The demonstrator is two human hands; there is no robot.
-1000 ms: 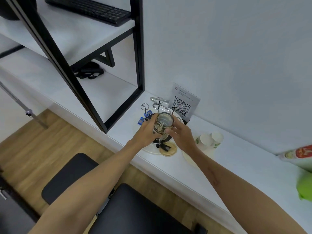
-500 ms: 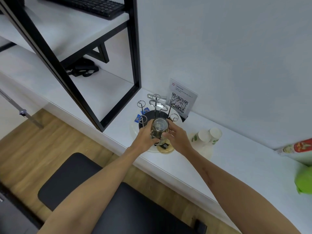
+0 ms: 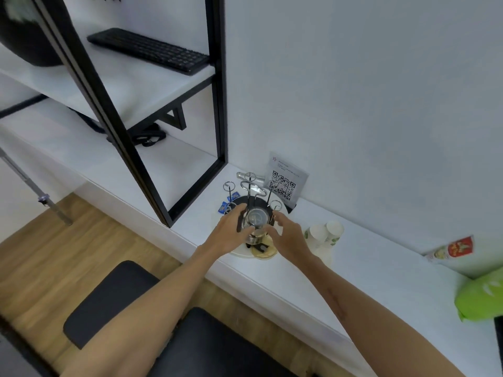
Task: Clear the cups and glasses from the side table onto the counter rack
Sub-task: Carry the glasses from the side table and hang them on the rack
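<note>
We see a clear glass cup turned upside down on the wire cup rack with looped metal posts, which stands on a round white tray on the long white table. Our left hand is beside the glass on its left, fingers relaxed and a little spread; whether the fingertips touch the glass, we cannot tell. Our right hand is at its right side, fingers loosely opened, holding nothing. Near the right hand stand white paper cups with green leaf print. Behind the rack leans a white card with a QR code. A black keyboard lies on the upper shelf.
</note>
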